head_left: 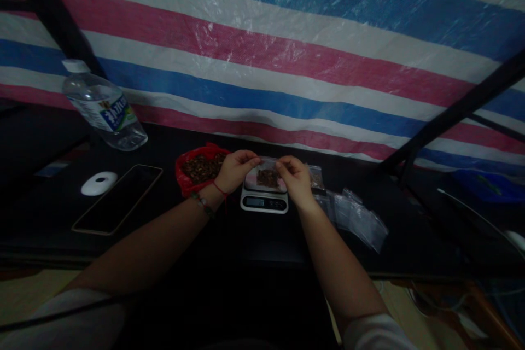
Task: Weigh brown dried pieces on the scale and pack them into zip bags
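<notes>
pale sleeves [377, 331], black table [254, 238], left fingers [248, 161] and right fingers [287, 168] pinching clear bag [267, 178], striped tarp [307, 57] behind

Behind the left fingers [251, 162] ran a thin red cord [221, 190] with a loose end; farther back from them sat a bracelet [203, 205] of green, reddish and pale beads. Farthest from the fingers were a pale left sleeve [82, 327], crossed by a thin dark strip [65, 313], and a matching right sleeve [375, 333].
</notes>
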A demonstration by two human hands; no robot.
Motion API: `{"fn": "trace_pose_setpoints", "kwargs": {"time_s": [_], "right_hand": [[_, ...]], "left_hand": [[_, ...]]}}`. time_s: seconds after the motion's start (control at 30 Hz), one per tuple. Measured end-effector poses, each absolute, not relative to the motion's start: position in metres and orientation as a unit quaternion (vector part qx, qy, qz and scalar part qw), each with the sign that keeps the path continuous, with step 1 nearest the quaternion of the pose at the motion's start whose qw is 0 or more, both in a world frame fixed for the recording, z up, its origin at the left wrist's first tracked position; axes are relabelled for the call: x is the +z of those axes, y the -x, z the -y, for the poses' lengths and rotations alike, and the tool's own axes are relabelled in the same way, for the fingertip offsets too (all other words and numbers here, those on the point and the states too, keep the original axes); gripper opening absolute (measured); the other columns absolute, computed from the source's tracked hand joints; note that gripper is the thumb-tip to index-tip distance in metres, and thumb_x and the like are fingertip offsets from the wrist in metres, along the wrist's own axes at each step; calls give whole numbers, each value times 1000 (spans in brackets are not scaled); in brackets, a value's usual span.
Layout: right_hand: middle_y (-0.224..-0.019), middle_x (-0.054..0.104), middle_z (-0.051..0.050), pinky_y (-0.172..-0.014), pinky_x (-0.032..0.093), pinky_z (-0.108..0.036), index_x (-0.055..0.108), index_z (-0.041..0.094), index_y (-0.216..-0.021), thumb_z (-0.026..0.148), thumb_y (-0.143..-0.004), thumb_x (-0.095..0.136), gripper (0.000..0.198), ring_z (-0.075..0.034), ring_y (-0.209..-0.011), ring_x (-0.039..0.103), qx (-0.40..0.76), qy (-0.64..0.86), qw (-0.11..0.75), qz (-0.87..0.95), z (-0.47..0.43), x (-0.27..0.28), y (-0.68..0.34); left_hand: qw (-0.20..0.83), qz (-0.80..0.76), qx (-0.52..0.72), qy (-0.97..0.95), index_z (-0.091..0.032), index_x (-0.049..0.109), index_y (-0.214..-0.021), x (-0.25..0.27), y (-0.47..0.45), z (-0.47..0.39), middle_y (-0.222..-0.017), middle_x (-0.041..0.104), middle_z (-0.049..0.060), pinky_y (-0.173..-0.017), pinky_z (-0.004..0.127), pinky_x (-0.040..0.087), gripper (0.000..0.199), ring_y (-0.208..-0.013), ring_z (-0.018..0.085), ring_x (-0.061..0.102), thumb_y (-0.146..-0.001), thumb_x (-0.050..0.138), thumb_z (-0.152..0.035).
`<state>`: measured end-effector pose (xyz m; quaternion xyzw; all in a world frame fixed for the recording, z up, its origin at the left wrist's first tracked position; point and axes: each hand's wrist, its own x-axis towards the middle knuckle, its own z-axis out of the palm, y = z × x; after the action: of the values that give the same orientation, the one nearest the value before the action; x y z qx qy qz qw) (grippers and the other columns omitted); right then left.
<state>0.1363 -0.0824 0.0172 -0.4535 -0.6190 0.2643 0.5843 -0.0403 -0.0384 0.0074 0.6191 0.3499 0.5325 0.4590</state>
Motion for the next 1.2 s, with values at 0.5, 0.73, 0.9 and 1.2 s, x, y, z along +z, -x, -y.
{"fn": "trace_pose_setpoints", "kwargs": {"time_s": [0.5,0.73,0.9,1.2], "right_hand": [[-72,62,-1,-64,45,-28,65,22,-76,31,-81,62,11,-15,-70,58,212,427,549,687,90,23,-129],[-72,66,-1,-63,47,-29,69,23,-76,33,-77,67,10,-16,-69,60,198,456,567,657,89,23,-130],[-71,66,-1,-62,48,-29,67,22,-75,35,-74,70,13,-17,-66,61,234,466,591,616,86,17,-131],[-73,66,-1,-62,46,-28,67,23,-75,31,-76,67,8,-16,-68,60,221,444,584,643,87,17,-129]], "left_hand": [[426,-284,511,-690,-14,69,-76,19,42,50,-77,71,5,-70,28,53,27,-72,16,65,-73,70,-41],[409,-318,517,-681,-15,69,-77,18,43,50,-76,72,5,-70,29,53,29,-72,16,65,-73,69,-44],[401,-326,532,-671,-16,69,-76,16,43,47,-76,71,4,-71,29,53,26,-73,16,65,-73,69,-42],[410,-318,528,-672,-15,68,-79,14,40,50,-76,70,4,-67,27,52,26,-70,15,64,-74,68,-40]]}}
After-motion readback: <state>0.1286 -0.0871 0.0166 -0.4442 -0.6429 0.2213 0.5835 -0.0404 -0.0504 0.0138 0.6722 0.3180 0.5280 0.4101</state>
